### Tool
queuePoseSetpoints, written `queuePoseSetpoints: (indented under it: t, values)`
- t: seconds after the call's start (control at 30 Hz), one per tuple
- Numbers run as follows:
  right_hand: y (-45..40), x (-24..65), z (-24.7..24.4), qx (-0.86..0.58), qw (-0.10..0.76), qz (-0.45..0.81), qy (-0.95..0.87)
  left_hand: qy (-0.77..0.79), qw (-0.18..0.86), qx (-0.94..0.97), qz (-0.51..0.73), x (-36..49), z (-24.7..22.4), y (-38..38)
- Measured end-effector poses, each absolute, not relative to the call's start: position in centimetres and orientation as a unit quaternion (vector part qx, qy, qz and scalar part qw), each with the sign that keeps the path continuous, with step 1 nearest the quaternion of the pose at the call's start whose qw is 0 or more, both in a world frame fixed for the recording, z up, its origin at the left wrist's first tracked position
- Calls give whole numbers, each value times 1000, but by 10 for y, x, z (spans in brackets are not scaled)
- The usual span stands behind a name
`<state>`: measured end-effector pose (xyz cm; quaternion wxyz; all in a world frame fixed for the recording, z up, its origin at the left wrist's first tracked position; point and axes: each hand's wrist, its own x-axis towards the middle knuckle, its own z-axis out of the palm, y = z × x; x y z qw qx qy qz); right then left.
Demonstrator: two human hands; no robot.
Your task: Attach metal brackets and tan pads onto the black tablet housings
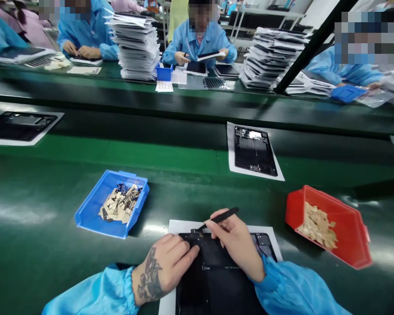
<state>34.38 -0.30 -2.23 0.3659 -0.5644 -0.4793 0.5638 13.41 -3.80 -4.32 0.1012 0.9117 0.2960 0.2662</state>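
An opened tablet (216, 282), dark inside, lies on a white sheet (166, 302) in front of me. My left hand (167, 264) is closed at its upper left corner, with bent fingers over the edge and the thumb against the inside. Between the fingers of my right hand (234, 243) are black tweezers (221, 217), slanting down to the left. Their tips touch or hover just over a small dark part (197, 234) at the tablet's top edge. Whether they grip it I cannot tell. My right hand covers some of the tablet's upper middle.
A blue bin (98, 221) of scraps stands to the left, a red bin (351, 240) of tan pieces to the right. Farther back, another opened tablet (254, 153) and one at left (16, 127) lie on sheets. Across the bench, people work beside paper stacks (136, 46).
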Motion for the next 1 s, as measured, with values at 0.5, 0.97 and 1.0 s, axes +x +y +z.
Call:
queuePoseSetpoints:
  t: [0.5, 0.97, 1.0]
  values:
    - [-14, 351, -33, -553, 336, 513, -564, 268, 164, 914, 256, 138, -38, -35]
    - [-12, 349, -30, -550, 329, 486, -594, 270, 187, 908, 261, 137, -38, -36]
    - [-12, 349, -29, -550, 329, 486, -594, 270, 187, 907, 263, 137, -38, -36]
